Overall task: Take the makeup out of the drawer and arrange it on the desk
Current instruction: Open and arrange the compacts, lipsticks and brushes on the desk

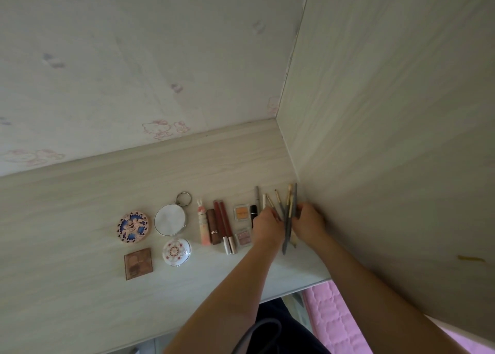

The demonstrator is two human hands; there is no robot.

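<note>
Both my hands are at the desk's (80, 192) right edge, tight against the side panel (388, 139). My left hand (267, 226) curls loosely over the thin brushes and pencils (288, 219), fingertips on their middles; my right hand (308, 223) closes around the same fan from the wall side. Whether either hand actually grips a stick, I can't tell. The rest of the makeup lies in a row leftward: lip tubes (222, 225), small eyeshadow pots (242, 213), round mirror (169, 219), patterned compacts (133, 227), brown palette (138, 263). My worry: the long grey pencil (288, 227) points at the front edge, and a careless nudge could roll it off.
</note>
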